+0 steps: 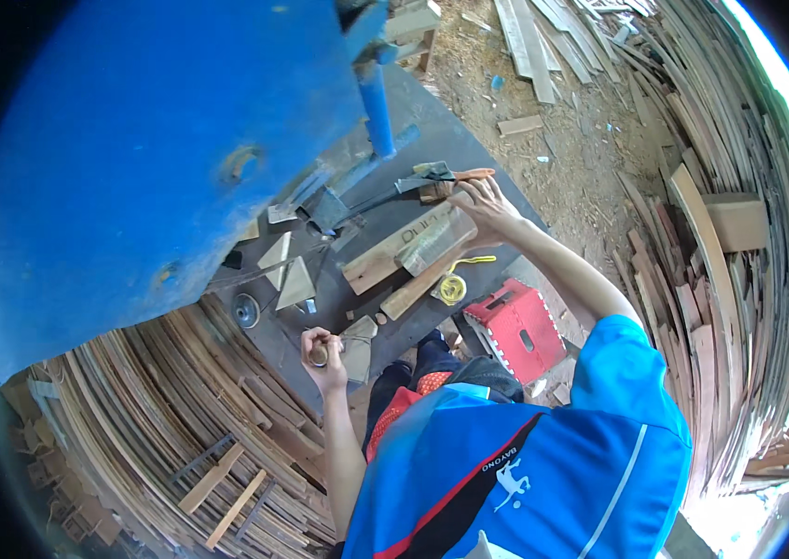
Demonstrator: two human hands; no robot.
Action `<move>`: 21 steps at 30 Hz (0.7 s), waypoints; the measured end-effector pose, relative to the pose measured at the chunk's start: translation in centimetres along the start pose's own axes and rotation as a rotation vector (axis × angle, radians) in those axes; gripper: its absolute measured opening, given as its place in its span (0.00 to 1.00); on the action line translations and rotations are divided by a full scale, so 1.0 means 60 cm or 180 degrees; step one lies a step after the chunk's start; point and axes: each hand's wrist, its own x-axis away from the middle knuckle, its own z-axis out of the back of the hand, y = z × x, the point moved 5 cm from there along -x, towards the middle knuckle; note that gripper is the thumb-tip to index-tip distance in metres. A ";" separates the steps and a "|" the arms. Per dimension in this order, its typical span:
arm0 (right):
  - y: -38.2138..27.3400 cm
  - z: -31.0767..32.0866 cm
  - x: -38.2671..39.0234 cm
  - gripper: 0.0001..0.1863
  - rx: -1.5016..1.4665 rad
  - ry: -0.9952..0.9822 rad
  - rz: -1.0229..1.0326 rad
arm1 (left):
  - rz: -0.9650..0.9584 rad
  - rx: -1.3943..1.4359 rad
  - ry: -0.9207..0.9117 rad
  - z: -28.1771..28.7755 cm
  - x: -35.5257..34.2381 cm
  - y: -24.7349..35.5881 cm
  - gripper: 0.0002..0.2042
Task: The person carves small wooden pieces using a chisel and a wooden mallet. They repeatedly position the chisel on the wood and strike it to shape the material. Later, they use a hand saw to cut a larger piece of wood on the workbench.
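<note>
My left hand [325,361] is closed on a small round brownish object [320,354], beside pale wood offcuts [359,347]. My right hand [486,207] reaches to the upper right of the dark worktable [343,284], fingers curled next to an orange-handled tool [473,174]; what they grip is unclear. Below that hand lie wooden boards [396,259], a longer wood strip [413,287] and a yellow tape measure [452,289]. Triangular offcuts [294,284] and a metal disc [245,311] sit to the left.
A large blue metal machine [161,130] fills the upper left. A red folding stool [517,331] stands below the table's right side. Stacked wood strips line the left [171,391] and right [711,326], with loose boards [534,47] on the dirt floor [562,172].
</note>
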 end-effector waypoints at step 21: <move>-0.070 -0.125 0.042 0.15 0.0321 0.0060 -0.0132 | 0.0042 0.0159 -0.0022 0.014 0.001 -0.016 0.05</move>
